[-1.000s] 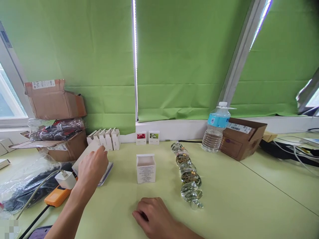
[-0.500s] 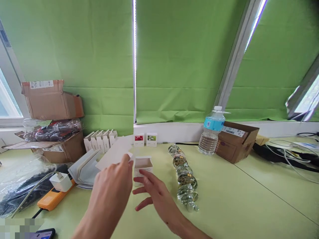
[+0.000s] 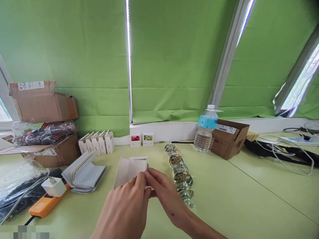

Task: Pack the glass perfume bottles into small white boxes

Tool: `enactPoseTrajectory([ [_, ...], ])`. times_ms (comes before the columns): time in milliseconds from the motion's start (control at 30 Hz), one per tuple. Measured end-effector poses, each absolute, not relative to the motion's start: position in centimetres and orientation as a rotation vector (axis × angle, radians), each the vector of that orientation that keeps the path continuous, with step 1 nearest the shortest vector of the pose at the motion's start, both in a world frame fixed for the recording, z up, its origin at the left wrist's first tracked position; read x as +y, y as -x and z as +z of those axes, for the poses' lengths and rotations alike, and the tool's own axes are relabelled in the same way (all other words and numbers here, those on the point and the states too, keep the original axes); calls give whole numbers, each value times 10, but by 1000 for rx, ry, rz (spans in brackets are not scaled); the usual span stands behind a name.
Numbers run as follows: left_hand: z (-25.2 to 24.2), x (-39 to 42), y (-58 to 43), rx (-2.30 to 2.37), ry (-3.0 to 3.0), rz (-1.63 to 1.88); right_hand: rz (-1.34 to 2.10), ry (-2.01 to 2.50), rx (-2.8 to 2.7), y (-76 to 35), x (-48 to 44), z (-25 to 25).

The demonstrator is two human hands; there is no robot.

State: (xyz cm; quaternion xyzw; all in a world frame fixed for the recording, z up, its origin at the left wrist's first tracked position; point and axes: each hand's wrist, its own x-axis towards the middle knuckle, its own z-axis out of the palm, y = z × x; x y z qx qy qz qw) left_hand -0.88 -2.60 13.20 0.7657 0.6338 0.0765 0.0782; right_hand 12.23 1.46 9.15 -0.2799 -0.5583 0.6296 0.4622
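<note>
**White carton [image 3: 129, 171] pinched between your hands**

Your left hand [image 3: 123, 209] and right hand [image 3: 166, 199] both grip it with closed fingers, low over the pale green table [image 3: 236, 199]. They hide its lower edge, so you can't quite tell whether it touches down. Just to the right lies a row of glass ornaments [image 3: 178, 174]; to the left, flattened white cartons [image 3: 83, 172].

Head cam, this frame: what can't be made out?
- Lower part of the white box: hidden by the left hand and right hand.
- Print on the row of small boxes: too small to read in the head view.
- Label on the brown carton: too small to read.
- Bottom-left corner: a blurred patch hides whatever lies there.
</note>
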Motion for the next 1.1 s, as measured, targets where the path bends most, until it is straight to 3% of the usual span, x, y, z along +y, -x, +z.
enactPoseTrajectory([
  [300,147,-37,23,1499,-2445,688,1470,708,-1414,-130,24,88],
  [400,163,-43,28,1383,-2551,1080,1464,745,-1369,-135,28,89],
  [533,170,-34,41,1752,-2303,1696,1490,763,-1345,-141,30,93],
  [633,158,-14,54,1831,-1953,1516,1536,709,-1350,-143,28,97],
  [800,142,13,64,1212,-1576,1001,1575,693,-1436,-140,26,97],
  [1100,130,26,69,1126,-1576,899,1364,804,-1771,-157,30,111],
])
